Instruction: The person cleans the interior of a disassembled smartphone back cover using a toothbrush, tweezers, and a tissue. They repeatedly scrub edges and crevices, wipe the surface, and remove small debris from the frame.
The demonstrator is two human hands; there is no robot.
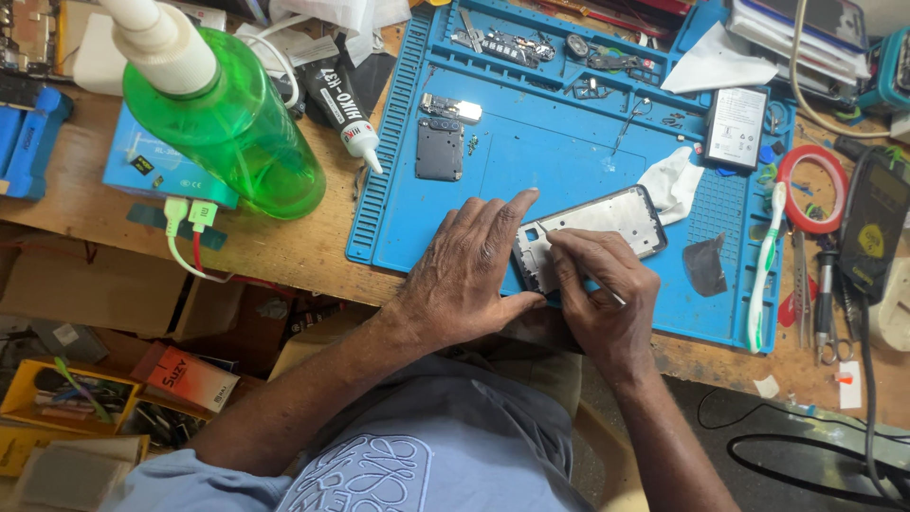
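A bare phone frame lies on the blue work mat near its front edge. My left hand rests flat on the mat and pins the frame's left end, with the thumb under its lower edge. My right hand pinches a thin metal tool whose tip touches the frame's upper left corner. A dark rectangular phone part and a small circuit board lie further back on the mat.
A green plastic bottle and a black glue tube stand at the left. A phone battery, white tissue, toothbrush, red tape roll, scissors and a multimeter lie at the right. Boxes sit below the wooden table edge.
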